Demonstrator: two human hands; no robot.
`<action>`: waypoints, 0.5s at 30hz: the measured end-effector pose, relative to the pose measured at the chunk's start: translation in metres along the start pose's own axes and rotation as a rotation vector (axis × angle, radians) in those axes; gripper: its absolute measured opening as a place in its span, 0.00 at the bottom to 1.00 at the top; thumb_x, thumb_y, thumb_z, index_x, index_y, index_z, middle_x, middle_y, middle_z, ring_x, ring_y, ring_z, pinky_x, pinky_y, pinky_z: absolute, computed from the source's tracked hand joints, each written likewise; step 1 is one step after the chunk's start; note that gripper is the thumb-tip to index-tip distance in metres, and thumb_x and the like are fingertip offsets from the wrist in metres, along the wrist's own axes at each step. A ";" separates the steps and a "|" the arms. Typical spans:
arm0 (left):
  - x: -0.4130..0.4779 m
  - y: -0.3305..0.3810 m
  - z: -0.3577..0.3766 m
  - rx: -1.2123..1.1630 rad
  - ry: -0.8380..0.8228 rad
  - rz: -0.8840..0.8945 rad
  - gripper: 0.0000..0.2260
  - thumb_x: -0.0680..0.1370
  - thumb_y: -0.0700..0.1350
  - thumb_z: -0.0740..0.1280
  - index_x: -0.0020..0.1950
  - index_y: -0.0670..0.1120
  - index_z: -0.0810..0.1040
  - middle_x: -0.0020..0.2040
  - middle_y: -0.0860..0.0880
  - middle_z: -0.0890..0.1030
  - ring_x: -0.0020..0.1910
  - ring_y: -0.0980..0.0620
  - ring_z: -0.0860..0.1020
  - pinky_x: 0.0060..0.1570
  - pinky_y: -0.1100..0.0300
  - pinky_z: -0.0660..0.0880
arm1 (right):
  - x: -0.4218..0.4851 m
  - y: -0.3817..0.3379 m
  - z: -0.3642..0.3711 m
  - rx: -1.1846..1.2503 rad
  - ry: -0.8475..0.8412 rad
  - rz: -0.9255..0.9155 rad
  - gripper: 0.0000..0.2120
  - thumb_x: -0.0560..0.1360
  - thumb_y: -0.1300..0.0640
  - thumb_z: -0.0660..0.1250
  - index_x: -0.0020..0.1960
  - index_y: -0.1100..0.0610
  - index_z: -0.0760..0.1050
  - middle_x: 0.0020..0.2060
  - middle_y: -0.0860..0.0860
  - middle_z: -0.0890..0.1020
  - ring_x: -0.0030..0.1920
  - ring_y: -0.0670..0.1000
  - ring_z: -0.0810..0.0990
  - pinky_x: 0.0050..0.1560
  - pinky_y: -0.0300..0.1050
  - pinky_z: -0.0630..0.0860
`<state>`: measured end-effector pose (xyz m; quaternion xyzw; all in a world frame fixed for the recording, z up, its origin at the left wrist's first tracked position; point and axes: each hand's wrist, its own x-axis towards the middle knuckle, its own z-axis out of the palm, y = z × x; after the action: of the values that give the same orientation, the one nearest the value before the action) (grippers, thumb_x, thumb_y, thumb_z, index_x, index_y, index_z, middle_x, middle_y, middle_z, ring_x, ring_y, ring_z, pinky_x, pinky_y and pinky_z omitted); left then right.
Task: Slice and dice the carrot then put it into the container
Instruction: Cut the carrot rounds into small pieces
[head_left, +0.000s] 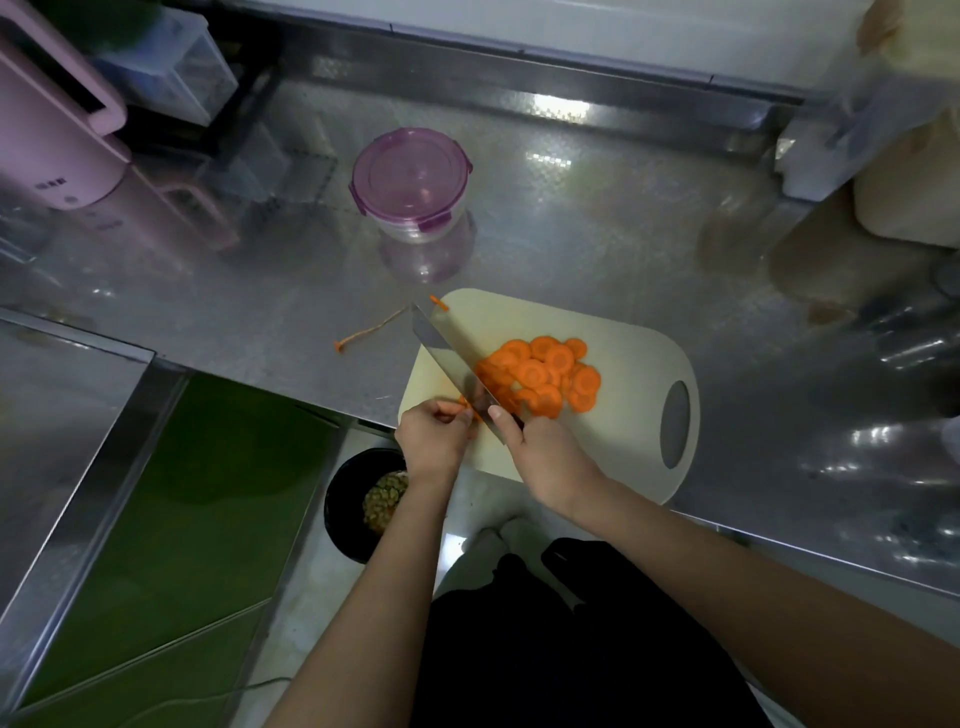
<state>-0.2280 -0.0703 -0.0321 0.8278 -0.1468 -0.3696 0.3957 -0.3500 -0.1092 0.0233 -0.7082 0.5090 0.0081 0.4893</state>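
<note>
A pile of round orange carrot slices (545, 375) lies on the cream cutting board (634, 332) at the counter's front edge. My right hand (540, 457) grips the handle of a broad cleaver (447, 348), whose blade stands on the board just left of the slices. My left hand (434, 436) pinches a small carrot end piece (466, 404) against the blade's left side. The round clear container (413, 187) with its purple clip lid on stands farther back on the steel counter.
A carrot tail (363, 335) lies on the counter left of the board. A pink appliance (57, 130) stands at the back left. Below the counter edge a black bin (358, 499) holds scraps. Bags and jars crowd the right side.
</note>
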 end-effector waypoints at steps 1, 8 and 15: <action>0.000 0.000 0.000 -0.003 0.001 -0.006 0.08 0.73 0.37 0.70 0.34 0.47 0.79 0.34 0.45 0.82 0.37 0.46 0.82 0.48 0.49 0.80 | 0.001 0.001 0.001 0.005 -0.006 0.018 0.28 0.81 0.44 0.50 0.28 0.59 0.63 0.24 0.53 0.68 0.29 0.53 0.70 0.30 0.41 0.66; 0.001 0.002 0.000 -0.003 0.004 -0.042 0.10 0.71 0.37 0.71 0.33 0.49 0.79 0.36 0.45 0.83 0.40 0.45 0.82 0.48 0.48 0.80 | 0.011 0.001 0.007 -0.081 -0.080 0.101 0.30 0.81 0.65 0.54 0.77 0.59 0.42 0.58 0.61 0.73 0.45 0.52 0.72 0.41 0.41 0.68; -0.002 0.004 0.000 -0.012 0.023 -0.032 0.10 0.71 0.34 0.70 0.32 0.47 0.78 0.34 0.43 0.82 0.39 0.43 0.81 0.47 0.47 0.80 | 0.010 0.008 0.016 0.107 -0.086 0.056 0.23 0.81 0.47 0.54 0.63 0.64 0.72 0.57 0.61 0.79 0.58 0.61 0.77 0.57 0.49 0.73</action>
<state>-0.2293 -0.0714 -0.0280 0.8318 -0.1266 -0.3673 0.3963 -0.3430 -0.1057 0.0048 -0.6655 0.5067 0.0248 0.5475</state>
